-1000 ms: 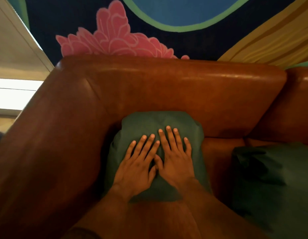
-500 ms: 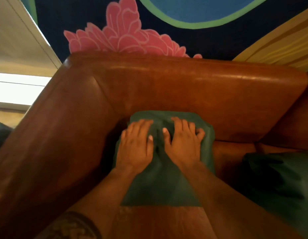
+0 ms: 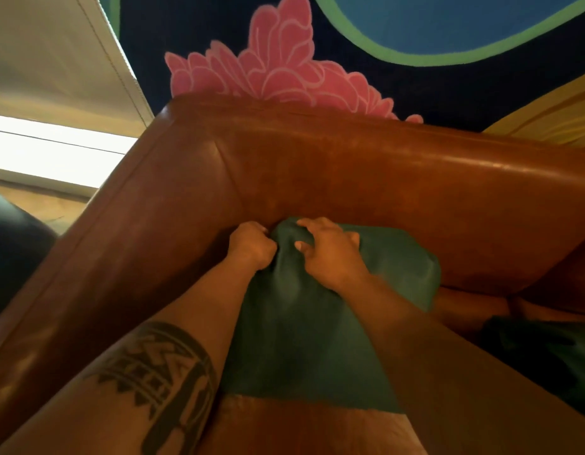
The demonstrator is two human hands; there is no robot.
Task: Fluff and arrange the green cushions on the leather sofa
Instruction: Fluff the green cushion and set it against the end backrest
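Head view shows my left hand (image 3: 251, 247) and right hand (image 3: 328, 249) bunching the green cushion's (image 3: 304, 326) top corner. I should tug evenly, seating it snug in the leather sofa's (image 3: 366, 178) corner.

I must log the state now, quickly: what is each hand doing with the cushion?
Left hand: closed, gripping the top edge of the green cushion.
Right hand: closed, fingers curled into the same cushion's top edge.
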